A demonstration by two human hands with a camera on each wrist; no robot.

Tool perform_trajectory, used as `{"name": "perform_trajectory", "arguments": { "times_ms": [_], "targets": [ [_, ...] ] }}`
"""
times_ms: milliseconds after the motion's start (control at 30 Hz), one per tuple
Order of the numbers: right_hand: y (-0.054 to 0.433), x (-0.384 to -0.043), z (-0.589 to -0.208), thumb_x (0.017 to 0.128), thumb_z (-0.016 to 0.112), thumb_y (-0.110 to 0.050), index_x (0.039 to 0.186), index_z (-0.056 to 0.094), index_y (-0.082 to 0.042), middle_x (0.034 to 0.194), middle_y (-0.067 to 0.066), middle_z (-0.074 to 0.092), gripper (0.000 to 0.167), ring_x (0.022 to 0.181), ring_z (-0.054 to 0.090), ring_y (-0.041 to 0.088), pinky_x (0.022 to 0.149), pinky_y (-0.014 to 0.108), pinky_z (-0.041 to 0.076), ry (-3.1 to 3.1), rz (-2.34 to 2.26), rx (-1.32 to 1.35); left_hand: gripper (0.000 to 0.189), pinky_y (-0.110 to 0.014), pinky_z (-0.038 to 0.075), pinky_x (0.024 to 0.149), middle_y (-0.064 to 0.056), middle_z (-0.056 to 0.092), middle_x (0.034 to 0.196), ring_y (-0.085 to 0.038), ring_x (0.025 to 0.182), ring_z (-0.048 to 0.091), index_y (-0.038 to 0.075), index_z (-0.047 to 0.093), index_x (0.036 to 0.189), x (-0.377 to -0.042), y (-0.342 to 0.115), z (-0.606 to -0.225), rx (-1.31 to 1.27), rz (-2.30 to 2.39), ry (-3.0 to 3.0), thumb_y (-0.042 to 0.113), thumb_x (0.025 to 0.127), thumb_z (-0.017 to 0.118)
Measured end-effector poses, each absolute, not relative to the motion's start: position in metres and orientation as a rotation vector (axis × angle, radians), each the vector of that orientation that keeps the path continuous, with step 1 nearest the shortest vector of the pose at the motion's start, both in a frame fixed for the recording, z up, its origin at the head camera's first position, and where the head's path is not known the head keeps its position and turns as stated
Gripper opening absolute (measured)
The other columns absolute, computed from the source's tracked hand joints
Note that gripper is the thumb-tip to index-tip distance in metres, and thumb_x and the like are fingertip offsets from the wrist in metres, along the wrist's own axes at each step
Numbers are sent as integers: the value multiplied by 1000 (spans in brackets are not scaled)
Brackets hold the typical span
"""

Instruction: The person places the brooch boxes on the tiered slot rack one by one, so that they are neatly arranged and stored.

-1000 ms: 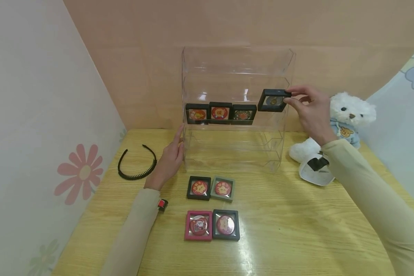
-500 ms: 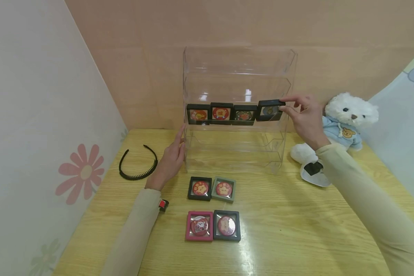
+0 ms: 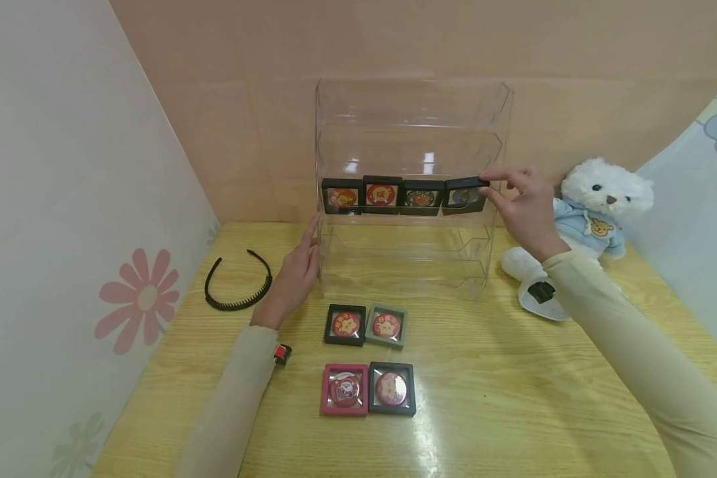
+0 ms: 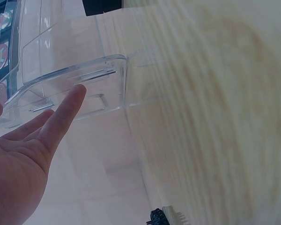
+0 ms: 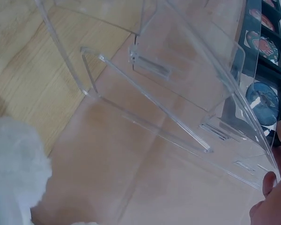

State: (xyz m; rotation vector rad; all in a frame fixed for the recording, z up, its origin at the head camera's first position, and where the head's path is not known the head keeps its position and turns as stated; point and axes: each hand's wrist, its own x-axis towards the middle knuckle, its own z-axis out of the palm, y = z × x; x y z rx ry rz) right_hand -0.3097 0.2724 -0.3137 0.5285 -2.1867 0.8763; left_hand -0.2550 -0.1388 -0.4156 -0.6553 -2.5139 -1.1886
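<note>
A clear acrylic tiered rack [image 3: 406, 126] stands at the back of the table. My right hand [image 3: 526, 209] pinches the top right corner of a small black display frame [image 3: 463, 197] with a blue badge inside. That frame sits slightly tilted at the right end of a middle shelf, its lower part behind the clear lip. To its left stand three more black frames, among them one with a red badge [image 3: 382, 194]. With fingers extended, my left hand [image 3: 293, 279] touches the rack's left side; the left wrist view shows its fingers [image 4: 68, 110] against the clear panel.
In front of the rack lie a black frame [image 3: 345, 325], a grey-green frame [image 3: 386, 326], a pink frame [image 3: 344, 390] and a dark frame [image 3: 392, 389]. A black headband [image 3: 237, 306] lies left. A white teddy bear [image 3: 606, 189] sits right, near my right forearm.
My right hand has lowered the black frame with the blue badge from above the shelf into line with the other three. My left hand stays at the rack's side.
</note>
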Motion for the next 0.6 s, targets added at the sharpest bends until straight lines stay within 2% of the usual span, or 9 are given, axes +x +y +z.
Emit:
{"name": "perform_trajectory", "arguments": {
  "times_ms": [100,300,467,533,600],
  "targets": [
    [274,-311,-313,88,80,-7,110,77,-4,103,15,74,22,87,51,30,74,28,33,-2197,810,570,66,-46,53,80,-12,58,91,-29,99,65,35,2,164,-256,-139,-415,-661,-1189,-2511,13,111,34],
    [277,-310,-310,92,76,-9,111,77,-5,96,15,70,19,84,51,32,71,37,33,-2270,673,613,66,-46,52,79,-19,61,101,-34,116,61,34,3,164,-256,-139,-415,-660,-1167,-2506,12,111,35],
    [278,-307,-309,94,73,-6,111,75,-4,93,15,70,18,83,49,32,71,42,32,-2297,612,668,65,-45,53,78,-17,61,97,-28,96,65,33,3,164,-256,-139,-415,-664,-1169,-2506,13,111,34],
    [278,-306,-308,94,72,-4,112,75,-3,95,16,71,18,83,50,33,70,42,32,-2289,590,699,64,-45,53,77,-18,61,99,-26,86,65,33,3,164,-256,-139,-416,-667,-1173,-2506,14,111,33],
    [278,-305,-308,94,72,-3,112,74,-2,97,16,72,18,85,51,33,70,43,32,-2285,564,720,63,-44,52,76,-23,63,109,-25,86,65,33,3,164,-255,-139,-416,-663,-1171,-2508,16,111,33]
  ]
}}
